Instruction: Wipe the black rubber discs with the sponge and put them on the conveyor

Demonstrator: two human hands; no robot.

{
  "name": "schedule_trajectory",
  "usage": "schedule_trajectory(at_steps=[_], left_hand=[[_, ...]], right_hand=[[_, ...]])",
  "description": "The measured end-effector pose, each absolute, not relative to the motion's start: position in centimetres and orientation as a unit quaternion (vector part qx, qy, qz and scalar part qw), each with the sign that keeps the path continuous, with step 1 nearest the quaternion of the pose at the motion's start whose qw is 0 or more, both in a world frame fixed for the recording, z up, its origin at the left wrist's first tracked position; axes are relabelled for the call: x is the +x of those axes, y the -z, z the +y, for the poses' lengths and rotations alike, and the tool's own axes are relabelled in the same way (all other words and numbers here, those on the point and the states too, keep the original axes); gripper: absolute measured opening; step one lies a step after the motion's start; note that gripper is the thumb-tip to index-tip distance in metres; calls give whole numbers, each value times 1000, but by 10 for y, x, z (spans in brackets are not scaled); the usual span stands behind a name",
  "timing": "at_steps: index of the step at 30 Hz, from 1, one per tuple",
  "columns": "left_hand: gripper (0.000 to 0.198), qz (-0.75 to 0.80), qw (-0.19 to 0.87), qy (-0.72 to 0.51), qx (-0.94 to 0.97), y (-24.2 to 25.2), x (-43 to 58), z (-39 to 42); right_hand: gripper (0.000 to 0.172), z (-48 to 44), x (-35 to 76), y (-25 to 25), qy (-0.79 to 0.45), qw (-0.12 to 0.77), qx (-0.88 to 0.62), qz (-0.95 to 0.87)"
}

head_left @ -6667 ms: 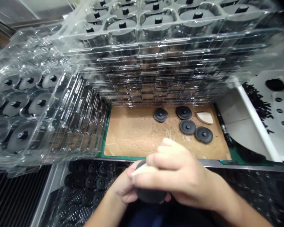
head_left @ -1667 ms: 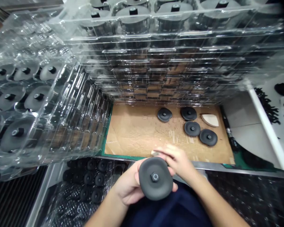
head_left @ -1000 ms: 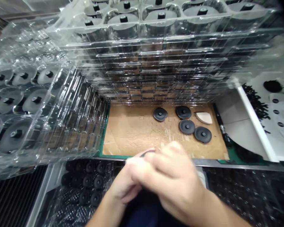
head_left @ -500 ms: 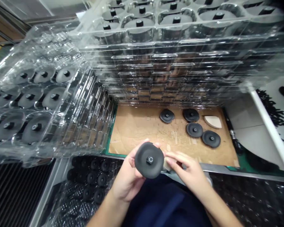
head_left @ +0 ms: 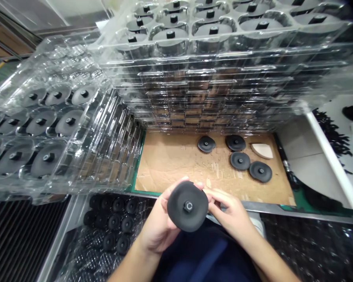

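Observation:
My left hand [head_left: 157,229] grips a black round rubber disc [head_left: 187,205] with a small metal hub in its middle, held face up over my lap near the table's front edge. My right hand [head_left: 231,213] is beside it on the right, fingertips pinched against the disc's rim; whether they hold a small pale piece there I cannot tell. Several loose black discs [head_left: 239,159] lie on the brown cardboard mat [head_left: 167,164] beyond my hands, next to a pale wedge-shaped piece [head_left: 262,150].
Tall stacks of clear plastic trays [head_left: 211,78] filled with the same discs rise behind the mat, and more trays [head_left: 47,129] lean at the left. A clear tray of discs [head_left: 111,223] sits low at the left. White bins [head_left: 335,149] with black scraps stand at the right.
One second ago my right hand covered the disc; it has since drawn aside to the right rim, and the disc now shows face up in my left hand, slightly lower than half a second ago.

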State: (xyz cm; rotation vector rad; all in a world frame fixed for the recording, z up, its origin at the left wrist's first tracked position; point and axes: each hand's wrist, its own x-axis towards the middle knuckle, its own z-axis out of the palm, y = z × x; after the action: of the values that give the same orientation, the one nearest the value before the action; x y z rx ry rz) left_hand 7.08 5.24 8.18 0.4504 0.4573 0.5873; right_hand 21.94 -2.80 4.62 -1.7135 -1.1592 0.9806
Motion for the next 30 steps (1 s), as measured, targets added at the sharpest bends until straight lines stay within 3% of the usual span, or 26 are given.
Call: schedule_trajectory(at_steps=[15,20,24,30], left_hand=[[67,308,898,-254,187,-82,72,53],[63,346,874,-280,196,-82,78,51],[51,354,869,-270,216,-84,82,49],[53,392,846,-277,234,-86,84,52]], right_hand=[[24,-29,225,-39,-355,422,-697,-459],[21,-21,233,-80,-269,465,-723,-434],[23,-11,216,-121,-138,496,-637,-574],[22,2,208,-126,-216,423,-566,-674]])
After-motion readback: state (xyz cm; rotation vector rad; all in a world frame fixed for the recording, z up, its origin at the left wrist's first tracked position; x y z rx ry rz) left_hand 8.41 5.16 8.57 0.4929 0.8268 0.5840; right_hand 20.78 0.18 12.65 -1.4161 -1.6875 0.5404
